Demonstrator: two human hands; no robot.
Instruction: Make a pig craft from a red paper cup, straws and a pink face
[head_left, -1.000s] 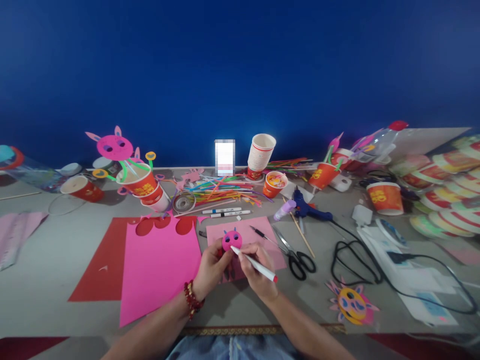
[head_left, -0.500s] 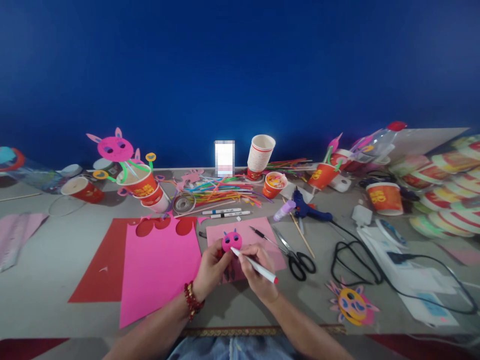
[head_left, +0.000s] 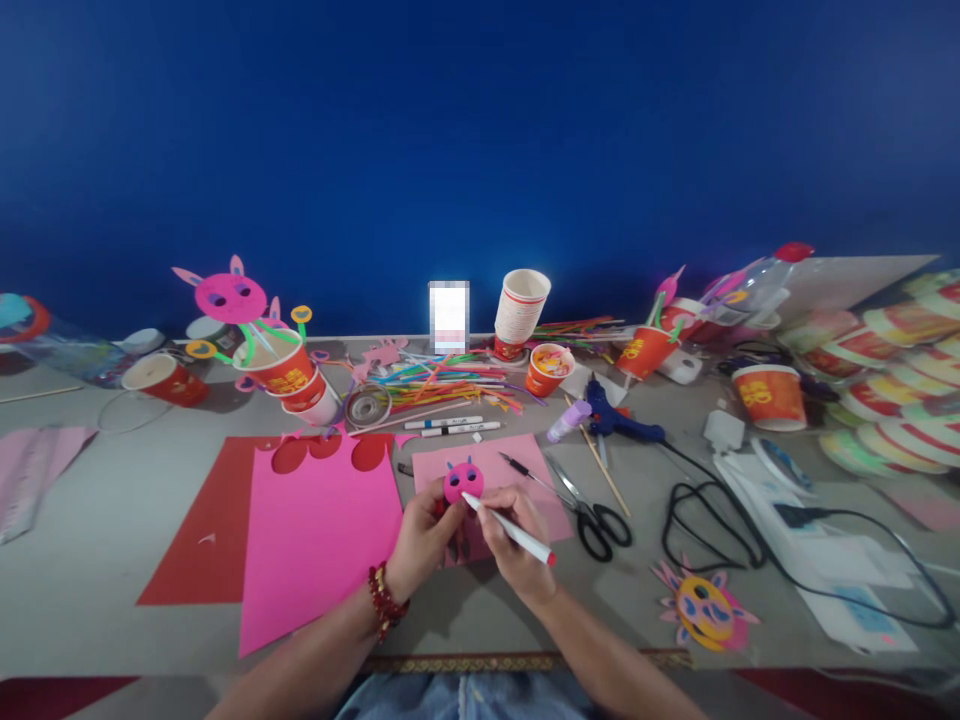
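Note:
My left hand [head_left: 429, 532] pinches the lower left edge of a round pink paper face [head_left: 464, 480] with dark eyes and small blue-tipped points on top. A white marker [head_left: 525, 540] with a red end is gripped in my right hand [head_left: 521, 530], its tip against the lower part of the face. Below both hands lies a light pink paper sheet [head_left: 536, 470]. On it, just right of the face, rests a black-gripped pen [head_left: 517, 464]. Scissors [head_left: 592, 515] with black handles lie right of my right hand. Some fingers are hidden behind the face.
Bright pink paper [head_left: 319, 550] overlaps red paper [head_left: 202, 540] on the left. Behind are two acrylic markers [head_left: 457, 430], tape [head_left: 367, 406] and coloured pipe cleaners [head_left: 450, 375]. A blue glue gun [head_left: 622, 420] with a black cord lies right, beyond a glue stick [head_left: 568, 421]. Paper faces [head_left: 705, 610] sit front right.
The marker and the right hand have shifted very slightly at the lower part of the pink face. Everything else looks the same.

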